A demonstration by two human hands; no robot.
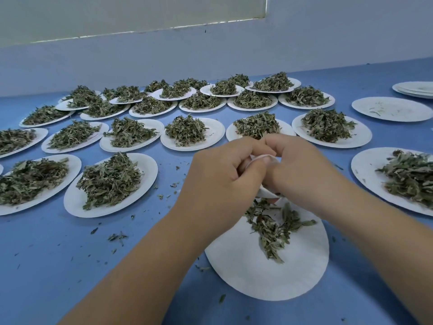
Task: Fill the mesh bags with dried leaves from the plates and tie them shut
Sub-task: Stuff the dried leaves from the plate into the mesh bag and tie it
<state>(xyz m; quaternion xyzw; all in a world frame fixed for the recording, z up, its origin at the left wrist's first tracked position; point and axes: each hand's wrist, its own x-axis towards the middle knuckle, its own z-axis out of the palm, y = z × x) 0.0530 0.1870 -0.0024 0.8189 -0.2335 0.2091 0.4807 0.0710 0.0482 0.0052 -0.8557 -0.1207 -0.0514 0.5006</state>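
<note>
- Left hand [220, 174] and right hand [295, 165] curl together, pinching a white mesh bag [263, 158] between them.
- Just beneath the hands, a plate [269, 280] with a few dried leaves [271, 227] lies on the bench [70, 266].

Leaf-heaped plates [215, 134] in rows on table [46, 266], behind near plate [267, 277]; stacked empty plates [414, 89] far right.

Blue tabletop [58, 266] runs right back to a plain pale wall [210, 52], and up top there's a greenish-white panel [117, 12] with light leaking along its lower edge and down its right side.
</note>
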